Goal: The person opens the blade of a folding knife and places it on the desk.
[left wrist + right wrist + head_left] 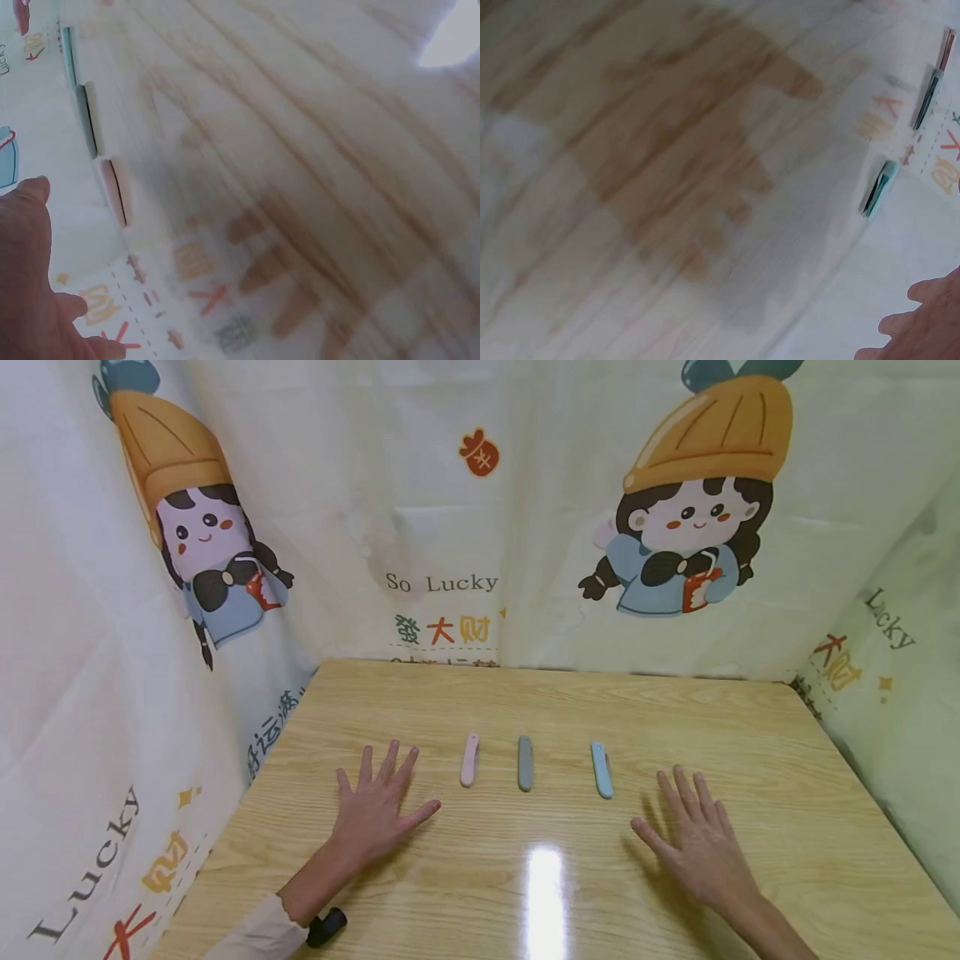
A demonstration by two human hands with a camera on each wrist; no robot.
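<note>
Three tools [526,764] lie apart (head view alone shows black wrist device [327,928]).

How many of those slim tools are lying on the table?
3: a pink tool nearest the left hand, a gray tool in the middle, and a light blue tool nearest the right hand.

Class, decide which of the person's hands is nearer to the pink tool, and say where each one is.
Left. The left hand is spread just left of the pink tool; the right hand is farther away, right of the blue tool.
</note>
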